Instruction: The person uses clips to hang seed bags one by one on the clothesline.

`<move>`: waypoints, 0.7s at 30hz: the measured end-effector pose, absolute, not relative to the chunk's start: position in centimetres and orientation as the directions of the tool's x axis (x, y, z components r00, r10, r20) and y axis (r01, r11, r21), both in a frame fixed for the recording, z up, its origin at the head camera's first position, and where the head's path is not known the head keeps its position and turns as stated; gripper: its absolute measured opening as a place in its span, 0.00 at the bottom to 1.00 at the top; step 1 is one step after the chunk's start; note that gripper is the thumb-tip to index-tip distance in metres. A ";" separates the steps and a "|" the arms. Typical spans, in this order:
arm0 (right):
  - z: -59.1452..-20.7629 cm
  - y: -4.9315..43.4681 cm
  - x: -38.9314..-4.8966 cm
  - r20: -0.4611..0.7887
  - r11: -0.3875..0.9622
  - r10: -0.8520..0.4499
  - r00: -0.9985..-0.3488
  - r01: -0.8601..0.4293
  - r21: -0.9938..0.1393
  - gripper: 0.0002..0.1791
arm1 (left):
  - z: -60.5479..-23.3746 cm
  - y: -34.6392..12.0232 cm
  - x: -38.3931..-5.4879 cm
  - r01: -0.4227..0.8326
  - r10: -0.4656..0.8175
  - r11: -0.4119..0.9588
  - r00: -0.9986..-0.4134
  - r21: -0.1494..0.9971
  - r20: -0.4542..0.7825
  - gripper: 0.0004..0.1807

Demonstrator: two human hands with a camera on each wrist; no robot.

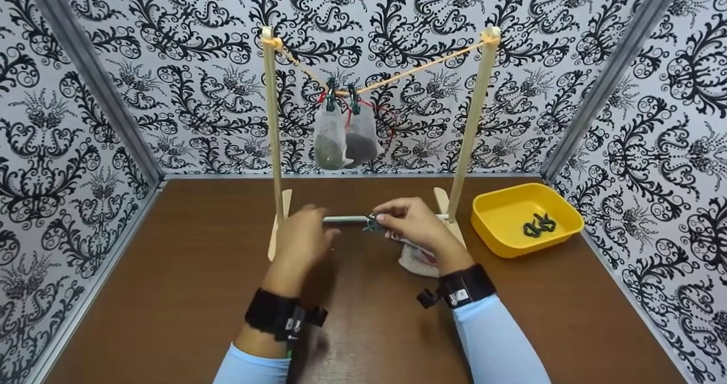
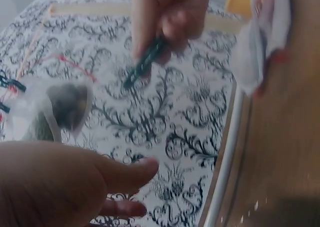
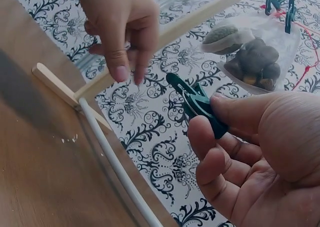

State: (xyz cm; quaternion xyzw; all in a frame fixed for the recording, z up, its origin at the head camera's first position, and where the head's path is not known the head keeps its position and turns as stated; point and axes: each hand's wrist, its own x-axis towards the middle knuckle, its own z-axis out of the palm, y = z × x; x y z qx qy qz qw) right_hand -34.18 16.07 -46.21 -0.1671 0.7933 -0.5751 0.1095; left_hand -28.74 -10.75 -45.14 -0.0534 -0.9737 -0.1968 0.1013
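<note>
My right hand point(image 1: 417, 222) pinches a dark green clothespin point(image 3: 202, 107) between thumb and fingers, over the frame's white crossbar point(image 1: 345, 219). Nothing is held in my left hand point(image 1: 301, 236), which is near the left post with its fingers loosely extended. Two white see-through bags hang side by side at the low point of an orange string point(image 1: 423, 67), clipped there by green clothespins point(image 1: 331, 94). The left bag point(image 1: 329, 145) has greenish contents; the other bag point(image 1: 362, 137) holds dark rounded pieces. Another white bag point(image 1: 420, 261) lies partly hidden behind my right wrist.
Wooden posts, the left post point(image 1: 272, 122) and the right post point(image 1: 474, 111), stand on flat wooden feet and carry the string. A yellow tray point(image 1: 494, 239) with a few green clothespins point(image 1: 538, 225) sits at the right on the brown table point(image 1: 187, 293). Patterned walls enclose it.
</note>
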 end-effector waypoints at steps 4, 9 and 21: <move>-46.0 16.0 -34.0 0.021 0.312 -0.410 -0.912 -0.162 -0.936 0.16 | -44.9 -9.7 -28.2 0.318 0.220 0.864 -0.936 0.391 0.276 0.38; -45.9 15.9 -33.8 0.013 0.329 -0.425 -0.905 -0.168 -0.929 0.15 | -44.6 -8.5 -27.7 0.422 0.301 0.828 -0.890 0.369 0.343 0.39; -45.5 16.3 -33.6 0.018 0.284 -0.463 -0.886 -0.168 -0.944 0.15 | -44.3 -8.2 -27.3 0.509 0.347 0.810 -0.816 0.292 0.462 0.22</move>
